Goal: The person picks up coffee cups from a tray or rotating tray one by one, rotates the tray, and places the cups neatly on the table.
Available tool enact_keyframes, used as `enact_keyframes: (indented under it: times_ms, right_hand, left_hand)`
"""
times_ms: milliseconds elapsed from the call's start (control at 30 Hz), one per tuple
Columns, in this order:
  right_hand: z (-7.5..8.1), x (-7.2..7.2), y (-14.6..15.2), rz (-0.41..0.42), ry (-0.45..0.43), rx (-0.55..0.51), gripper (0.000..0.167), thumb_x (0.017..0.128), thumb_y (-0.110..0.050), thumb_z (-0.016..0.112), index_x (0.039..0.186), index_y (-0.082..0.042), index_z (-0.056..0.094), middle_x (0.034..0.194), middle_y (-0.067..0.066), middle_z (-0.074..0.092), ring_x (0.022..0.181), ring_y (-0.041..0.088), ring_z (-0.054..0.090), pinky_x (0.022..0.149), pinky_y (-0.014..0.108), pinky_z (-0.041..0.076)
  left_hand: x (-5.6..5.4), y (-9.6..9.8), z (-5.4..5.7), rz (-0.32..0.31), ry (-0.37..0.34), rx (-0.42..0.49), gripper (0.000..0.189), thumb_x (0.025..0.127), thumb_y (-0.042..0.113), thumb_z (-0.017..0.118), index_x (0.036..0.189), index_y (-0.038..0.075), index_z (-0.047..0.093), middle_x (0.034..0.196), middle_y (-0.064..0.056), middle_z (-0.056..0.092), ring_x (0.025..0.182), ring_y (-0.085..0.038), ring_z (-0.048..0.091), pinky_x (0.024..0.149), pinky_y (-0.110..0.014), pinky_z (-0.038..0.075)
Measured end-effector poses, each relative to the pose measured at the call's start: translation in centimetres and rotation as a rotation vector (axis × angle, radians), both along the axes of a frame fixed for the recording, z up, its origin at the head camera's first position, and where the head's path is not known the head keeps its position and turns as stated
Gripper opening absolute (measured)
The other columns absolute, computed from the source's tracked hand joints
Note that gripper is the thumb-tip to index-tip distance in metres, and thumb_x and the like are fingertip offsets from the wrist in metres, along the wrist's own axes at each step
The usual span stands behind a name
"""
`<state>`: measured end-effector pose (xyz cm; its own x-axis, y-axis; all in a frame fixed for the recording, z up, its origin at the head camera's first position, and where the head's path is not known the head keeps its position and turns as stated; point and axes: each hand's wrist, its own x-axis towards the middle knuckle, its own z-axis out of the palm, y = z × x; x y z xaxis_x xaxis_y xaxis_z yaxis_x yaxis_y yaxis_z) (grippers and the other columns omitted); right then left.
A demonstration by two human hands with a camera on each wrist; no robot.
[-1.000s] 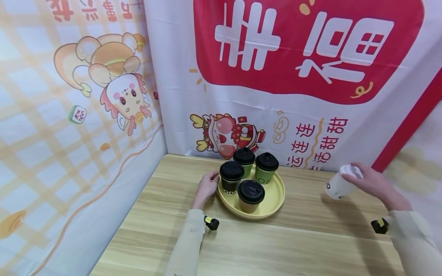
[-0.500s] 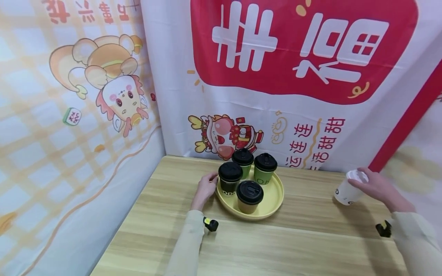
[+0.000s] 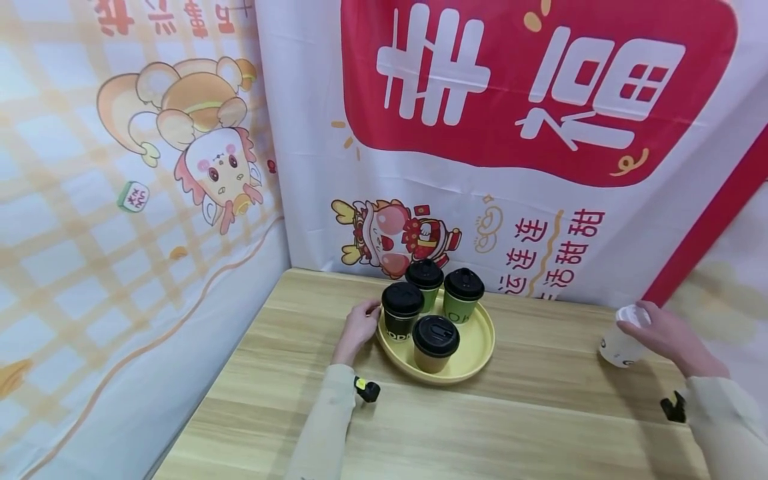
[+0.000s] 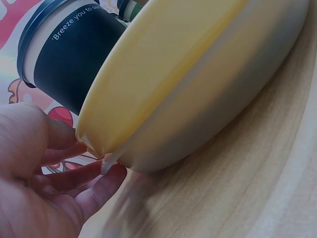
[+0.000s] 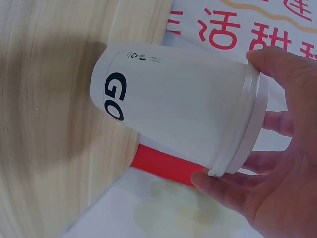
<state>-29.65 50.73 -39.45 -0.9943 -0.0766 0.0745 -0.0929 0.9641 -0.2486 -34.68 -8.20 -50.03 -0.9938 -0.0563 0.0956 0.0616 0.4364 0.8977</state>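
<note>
In the head view my right hand [image 3: 675,337] holds a white paper cup [image 3: 621,348] at the right of the table. The right wrist view shows thumb and fingers round the rim of its white lid [image 5: 252,124]; "GO" is printed near the base of the cup. Whether that base touches the wood, I cannot tell. My left hand [image 3: 358,327] grips the left rim of a round yellow tray [image 3: 477,347], as the left wrist view shows. On the tray stand a black cup [image 3: 399,327], a brown cup [image 3: 431,361] and two green cups [image 3: 461,310], all with black lids.
The light wooden table [image 3: 510,433] meets a white and red printed cloth [image 3: 312,220] at the back. Another printed cloth [image 3: 198,287] hangs along the left. Bare wood lies between the tray and the white cup.
My right hand has carried the white cup to the right and slightly toward me, and the cup is lower. The left hand and the tray have stayed in place.
</note>
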Motion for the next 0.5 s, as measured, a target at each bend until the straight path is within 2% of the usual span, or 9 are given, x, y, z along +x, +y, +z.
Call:
enact_keyframes:
  times_ms: [367, 500]
  right_hand:
    - [-0.5, -0.3, 0.9, -0.002, 0.005, -0.010, 0.078, 0.093, -0.046, 0.060, 0.129, 0.020, 0.039, 0.112, 0.043, 0.053, 0.093, 0.049, 0.056, 0.073, 0.059, 0.049]
    - [-1.2, -0.3, 1.4, 0.006, 0.031, -0.007, 0.074, 0.092, -0.044, 0.062, 0.125, 0.020, 0.043, 0.110, 0.042, 0.054, 0.091, 0.049, 0.056, 0.072, 0.058, 0.049]
  left_hand:
    - [0.4, -0.1, 0.2, -0.005, 0.010, -0.009, 0.029, 0.100, 0.018, 0.053, 0.125, 0.008, 0.066, 0.125, -0.014, 0.066, 0.122, -0.031, 0.058, 0.105, -0.046, 0.045]
    - [0.5, -0.1, 0.2, -0.006, 0.017, -0.008, 0.030, 0.100, 0.017, 0.053, 0.125, 0.007, 0.065, 0.125, -0.015, 0.066, 0.122, -0.031, 0.058, 0.105, -0.047, 0.045]
